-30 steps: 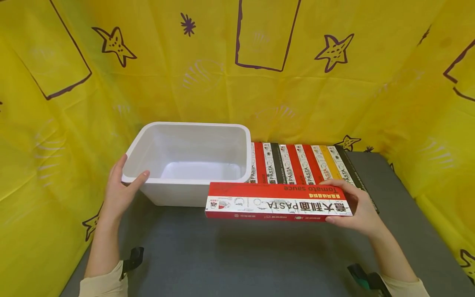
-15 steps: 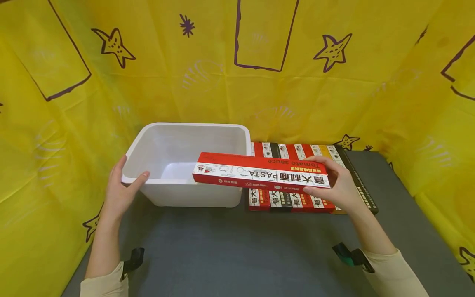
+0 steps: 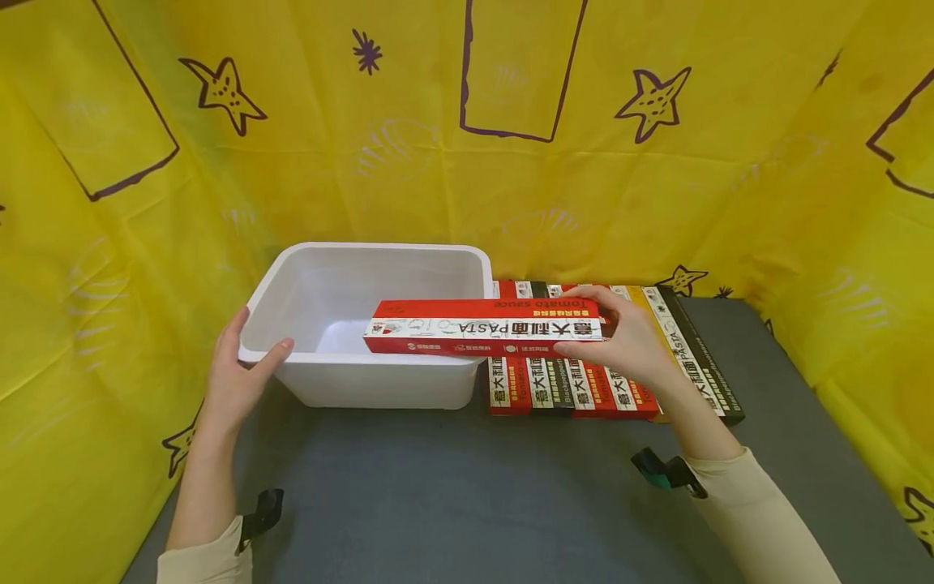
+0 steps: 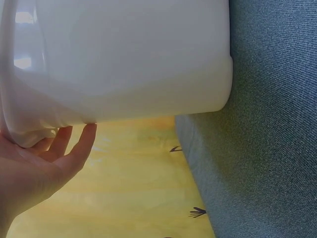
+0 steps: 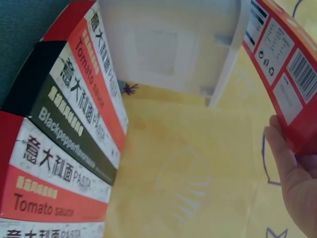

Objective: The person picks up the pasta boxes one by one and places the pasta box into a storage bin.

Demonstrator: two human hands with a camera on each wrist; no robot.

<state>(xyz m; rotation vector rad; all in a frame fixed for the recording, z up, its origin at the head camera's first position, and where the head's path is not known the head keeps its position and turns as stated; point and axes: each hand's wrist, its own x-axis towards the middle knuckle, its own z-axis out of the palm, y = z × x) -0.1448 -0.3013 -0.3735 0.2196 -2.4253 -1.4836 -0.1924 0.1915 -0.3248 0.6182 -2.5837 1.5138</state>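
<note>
My right hand grips the right end of a red and white pasta box, held level in the air. Its left part overlaps the opening of a white bin, while its right part hangs above a row of other boxes. In the right wrist view the held pasta box shows its red side with a barcode. My left hand holds the bin's left front corner, thumb over the rim and fingers on the outer wall; the left wrist view shows these fingers against the white wall.
To the right of the bin, several pasta boxes lie side by side in red, black and yellow. A black one ends the row. Yellow printed cloth hangs behind and at both sides of the dark grey table.
My right hand has carried the pasta box left and away from me, from in front of the row to over the bin's right rim. My left hand has stayed on the bin.
</note>
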